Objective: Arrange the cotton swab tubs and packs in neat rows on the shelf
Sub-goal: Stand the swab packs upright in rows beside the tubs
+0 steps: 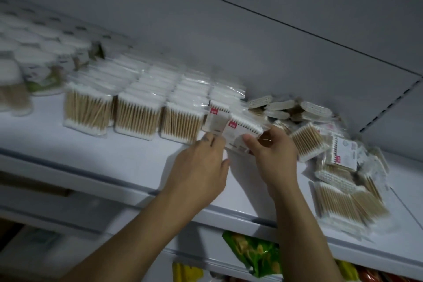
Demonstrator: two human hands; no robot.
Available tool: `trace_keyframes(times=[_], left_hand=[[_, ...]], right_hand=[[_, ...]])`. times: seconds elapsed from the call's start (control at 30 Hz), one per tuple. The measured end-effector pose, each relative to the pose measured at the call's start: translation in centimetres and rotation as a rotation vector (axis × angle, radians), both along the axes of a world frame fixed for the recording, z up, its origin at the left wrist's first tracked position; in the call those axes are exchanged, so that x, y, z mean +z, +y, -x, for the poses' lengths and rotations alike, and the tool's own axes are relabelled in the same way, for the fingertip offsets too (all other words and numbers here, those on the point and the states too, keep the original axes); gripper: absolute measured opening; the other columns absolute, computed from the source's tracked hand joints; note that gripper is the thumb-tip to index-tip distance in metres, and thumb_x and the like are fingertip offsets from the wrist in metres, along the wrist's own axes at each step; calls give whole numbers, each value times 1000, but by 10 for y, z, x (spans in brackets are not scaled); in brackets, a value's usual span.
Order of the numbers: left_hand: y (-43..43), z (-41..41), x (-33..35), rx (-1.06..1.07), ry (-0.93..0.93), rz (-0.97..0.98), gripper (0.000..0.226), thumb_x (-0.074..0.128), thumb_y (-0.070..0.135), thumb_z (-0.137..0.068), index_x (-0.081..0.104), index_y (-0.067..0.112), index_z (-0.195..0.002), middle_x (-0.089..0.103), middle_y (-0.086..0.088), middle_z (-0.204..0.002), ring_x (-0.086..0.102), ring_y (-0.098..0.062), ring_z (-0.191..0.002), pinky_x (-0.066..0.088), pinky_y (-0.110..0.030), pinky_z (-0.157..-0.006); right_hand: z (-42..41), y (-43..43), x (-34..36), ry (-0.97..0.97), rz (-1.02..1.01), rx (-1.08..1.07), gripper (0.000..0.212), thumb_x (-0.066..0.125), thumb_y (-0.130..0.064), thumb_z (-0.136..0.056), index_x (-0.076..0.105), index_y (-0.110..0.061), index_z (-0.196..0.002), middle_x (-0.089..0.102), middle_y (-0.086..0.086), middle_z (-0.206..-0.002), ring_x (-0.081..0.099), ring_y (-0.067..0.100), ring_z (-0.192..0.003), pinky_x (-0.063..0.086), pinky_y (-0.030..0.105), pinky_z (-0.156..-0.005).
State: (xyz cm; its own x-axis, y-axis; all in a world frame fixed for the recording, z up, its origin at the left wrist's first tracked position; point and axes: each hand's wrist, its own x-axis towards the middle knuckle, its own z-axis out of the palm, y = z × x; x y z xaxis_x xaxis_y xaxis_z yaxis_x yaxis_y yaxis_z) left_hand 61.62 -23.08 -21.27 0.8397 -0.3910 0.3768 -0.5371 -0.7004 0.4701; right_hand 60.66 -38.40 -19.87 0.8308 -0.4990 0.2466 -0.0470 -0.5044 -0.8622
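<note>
Red-labelled swab pack — mid-shelf, long axis left–right, tilted; right hand pinches its right end, left hand at its left corner, grip unclear — row of packs lies left

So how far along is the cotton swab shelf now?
Roughly halfway. Done: the tubs at far left and several rows of packs stand lined up. In hand: the right hand grips a red-labelled pack at the rightmost row, the left hand beside it. Left: the loose pile on the right.
</note>
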Motion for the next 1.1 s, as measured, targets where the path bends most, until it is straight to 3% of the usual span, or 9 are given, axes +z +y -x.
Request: trace_keyframes(times=[0.23, 0.37, 0.53, 0.67, 0.77, 0.9, 1.0, 1.1], left_hand=[[3, 1, 0, 8, -5, -30, 29, 45, 30, -98, 50, 19, -124, 50, -2, -123, 56, -21, -103, 50, -34, -80], [2, -1, -1, 6, 13, -50, 32, 44, 28, -98, 47, 18, -128, 48, -2, -125, 56, -20, -103, 49, -33, -81], [-1, -3, 1, -38, 11, -111, 43, 45, 30, -97, 38, 21, -139, 45, -1, -132, 53, -20, -112, 46, -32, -82], [-10, -2, 7, -102, -17, -150, 31, 44, 34, -98, 47, 23, -127, 47, 1, -128, 53, -19, -110, 44, -32, -79], [-31, 4, 13, -267, -19, -124, 30, 44, 34, -99, 48, 24, -127, 47, 3, -126, 51, -16, -111, 43, -32, -82], [-71, 16, 18, -509, -22, -122, 40, 46, 38, -97, 43, 27, -135, 49, 1, -131, 45, -20, -119, 44, -37, -93], [-99, 27, 17, -671, -15, -258, 56, 49, 47, -93, 30, 32, -145, 51, -2, -134, 39, -24, -124, 37, -41, -99], [-116, 31, 11, -746, -72, -368, 65, 46, 58, -91, 23, 37, -148, 45, -3, -142, 33, -24, -130, 28, -42, -102]], right_hand=[[-27, 26, 3, 10, 251, -53, 40, 73, -30, -80, 56, -27, -116, 61, -16, -82, 64, 8, -79, 50, 29, -76], [-27, 32, -4, 29, 297, -90, 46, 70, -41, -80, 52, -38, -122, 67, -12, -95, 65, 9, -81, 53, 36, -79], [-6, 27, -1, 61, 362, -37, 57, 65, -44, -86, 42, -37, -138, 62, -10, -115, 62, 8, -94, 51, 33, -80], [35, 8, 9, 89, 529, -95, 35, 59, -35, -91, 59, -29, -126, 63, -8, -122, 59, 5, -97, 47, 27, -78], [65, -15, 17, 218, 649, -202, 32, 58, -35, -92, 63, -27, -122, 64, -4, -121, 59, 15, -105, 47, 31, -83], [104, -42, 24, 327, 783, -420, 32, 55, -33, -90, 67, -21, -117, 67, 2, -118, 59, 24, -105, 47, 36, -88], [128, -54, 21, 376, 784, -532, 22, 56, -29, -89, 69, -21, -106, 71, 5, -102, 62, 29, -93, 45, 38, -80], [142, -62, 12, 602, 731, -528, 17, 47, -32, -94, 63, -24, -96, 67, 3, -101, 57, 26, -87, 39, 35, -74]])
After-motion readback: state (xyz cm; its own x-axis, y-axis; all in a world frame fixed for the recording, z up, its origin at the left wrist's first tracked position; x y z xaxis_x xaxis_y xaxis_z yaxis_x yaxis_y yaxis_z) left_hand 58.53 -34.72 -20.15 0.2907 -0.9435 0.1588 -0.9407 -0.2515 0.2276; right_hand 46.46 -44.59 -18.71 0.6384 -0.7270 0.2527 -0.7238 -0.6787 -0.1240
